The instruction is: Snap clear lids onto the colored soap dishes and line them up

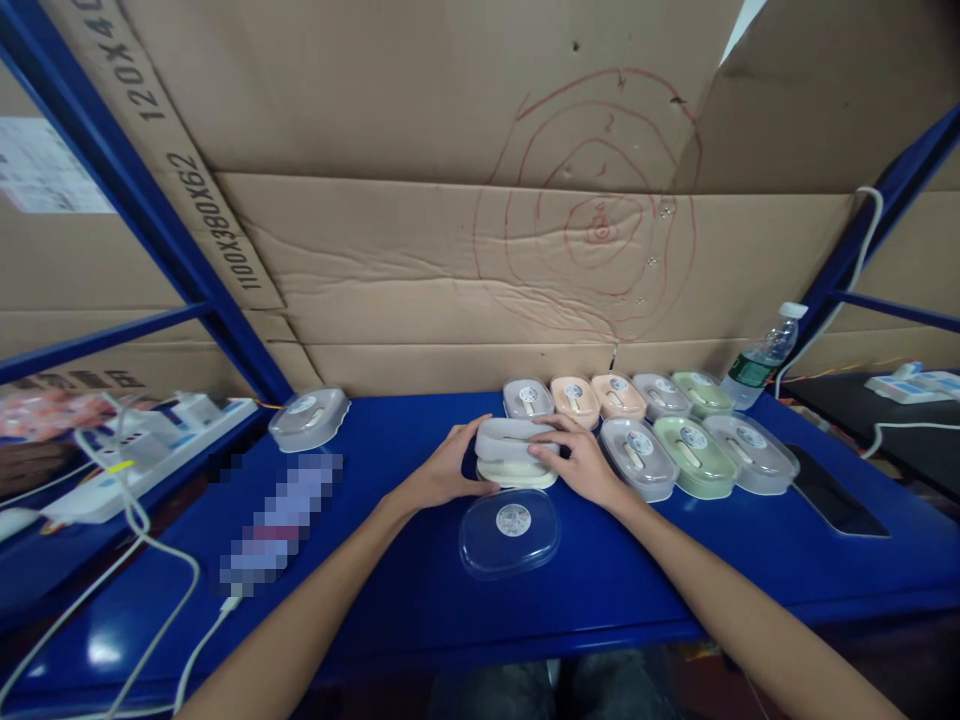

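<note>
Between my two hands is a pale grey oval box (495, 442), seemingly a soap dish or small lidded case, resting over a cream-coloured layer (517, 469). My left hand (454, 466) grips its left side, thumb low and fingers on the upper edge. With my right hand (577, 458) I hold its right end, fingertips on the top near the slot. A clear plastic lid (487, 545) with a round sticker lies on the blue table just in front of the box. Part of the box is hidden by my right fingers.
Several finished-looking lidded boxes, such as a green one (696, 457) and a peach one (576, 400), stand in rows at right. Another lidded box (309, 419) sits at back left. A water bottle (761, 358), dark phone (836, 488), power strip (150, 460) and cables flank the blue table (405, 620).
</note>
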`<act>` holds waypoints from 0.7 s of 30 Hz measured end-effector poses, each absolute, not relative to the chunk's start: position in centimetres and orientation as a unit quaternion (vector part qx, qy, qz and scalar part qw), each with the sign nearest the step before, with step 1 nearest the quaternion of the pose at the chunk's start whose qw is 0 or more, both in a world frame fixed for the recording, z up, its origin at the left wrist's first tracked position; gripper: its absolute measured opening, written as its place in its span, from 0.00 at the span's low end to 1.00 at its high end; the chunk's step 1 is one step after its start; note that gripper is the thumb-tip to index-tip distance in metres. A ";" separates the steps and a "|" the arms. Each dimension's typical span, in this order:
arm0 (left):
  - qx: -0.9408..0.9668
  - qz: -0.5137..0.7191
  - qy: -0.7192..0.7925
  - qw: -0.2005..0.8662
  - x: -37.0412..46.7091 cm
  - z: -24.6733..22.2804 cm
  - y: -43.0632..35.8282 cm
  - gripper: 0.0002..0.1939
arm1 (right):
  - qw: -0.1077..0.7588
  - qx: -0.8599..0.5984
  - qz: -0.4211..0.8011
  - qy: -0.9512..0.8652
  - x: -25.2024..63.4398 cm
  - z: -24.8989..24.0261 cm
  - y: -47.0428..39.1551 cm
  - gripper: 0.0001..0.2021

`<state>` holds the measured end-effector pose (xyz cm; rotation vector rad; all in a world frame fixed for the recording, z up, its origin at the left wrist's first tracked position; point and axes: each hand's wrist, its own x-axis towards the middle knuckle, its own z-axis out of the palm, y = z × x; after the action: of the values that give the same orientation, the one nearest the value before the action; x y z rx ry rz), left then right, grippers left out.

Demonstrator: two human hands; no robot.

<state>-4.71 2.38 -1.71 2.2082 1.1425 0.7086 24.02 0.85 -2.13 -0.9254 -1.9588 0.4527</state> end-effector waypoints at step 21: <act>0.817 0.251 0.445 0.269 -4.7 -1.6 2.3 0.64 | 0.421 -0.376 0.111 -0.818 24.3 -2.1 0.3 0.16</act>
<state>-4.66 2.33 -1.55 2.2015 1.1989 0.6755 24.28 0.28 -2.10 -0.9431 -2.0488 0.2775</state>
